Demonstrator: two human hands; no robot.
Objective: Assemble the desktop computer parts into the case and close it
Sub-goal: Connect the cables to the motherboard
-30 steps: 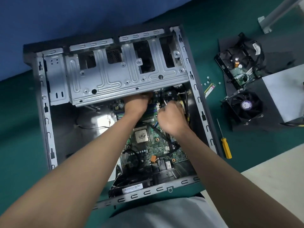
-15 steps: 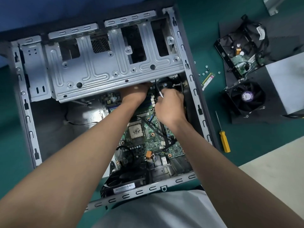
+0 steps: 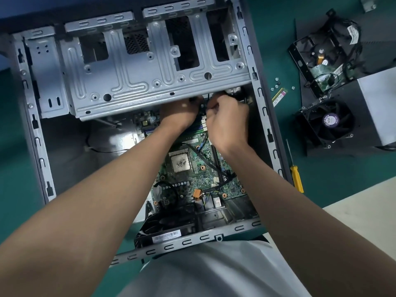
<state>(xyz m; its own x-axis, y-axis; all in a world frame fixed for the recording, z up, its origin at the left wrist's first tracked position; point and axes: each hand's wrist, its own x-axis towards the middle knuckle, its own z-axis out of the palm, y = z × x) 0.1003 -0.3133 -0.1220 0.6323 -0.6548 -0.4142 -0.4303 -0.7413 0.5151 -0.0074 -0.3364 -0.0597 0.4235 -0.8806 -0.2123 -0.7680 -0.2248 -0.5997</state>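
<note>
One case, open, flat mid-desk, near side against person. One motherboard inside.
Two hands at drive cage lip. Left hand: fingers hidden under lip, cannot tell. Right hand: fingers curled, pinching thin cable.
Toward desk's right edge: one fan, one drive with cables, one RAM stick, five screws, one screwdriver.
Desk covered in green. Blue surface beyond far edge. Cream floor past near-right corner.
</note>
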